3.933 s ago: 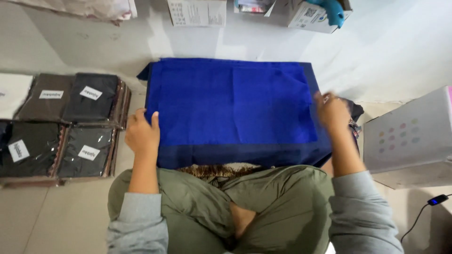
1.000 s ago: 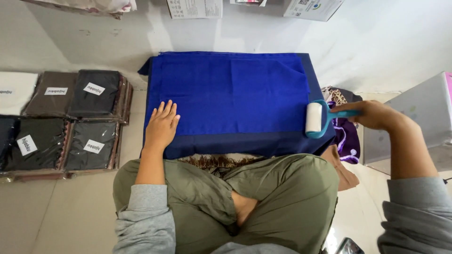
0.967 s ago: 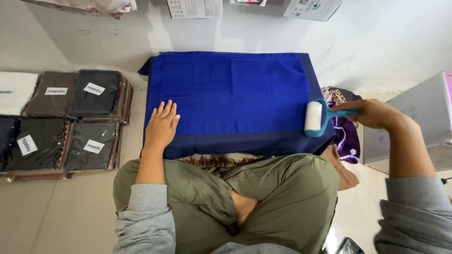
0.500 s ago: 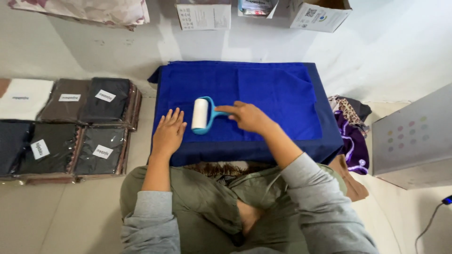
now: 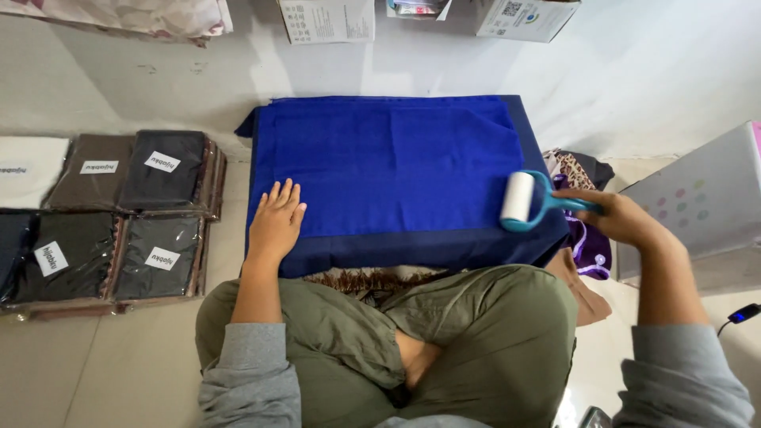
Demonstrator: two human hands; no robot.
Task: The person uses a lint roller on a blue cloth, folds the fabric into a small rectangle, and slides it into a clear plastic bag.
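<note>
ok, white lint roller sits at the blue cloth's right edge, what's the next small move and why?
Probably draw the teal-handled white lint roller leftward across the folded blue cloth. The right hand holds it at the right edge, the left hand pins the left side flat, and the cloth between lies open.

lint roller point(image 5: 518, 197): moved from cloth's left-middle to its right edge | right hand point(image 5: 626, 218): swung right with it

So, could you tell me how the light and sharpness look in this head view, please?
Head view: soft, even daylight, no glare on the blue cloth; faint shadow under the left hand; right hand and lint roller sharp; edges bend slightly.
</note>
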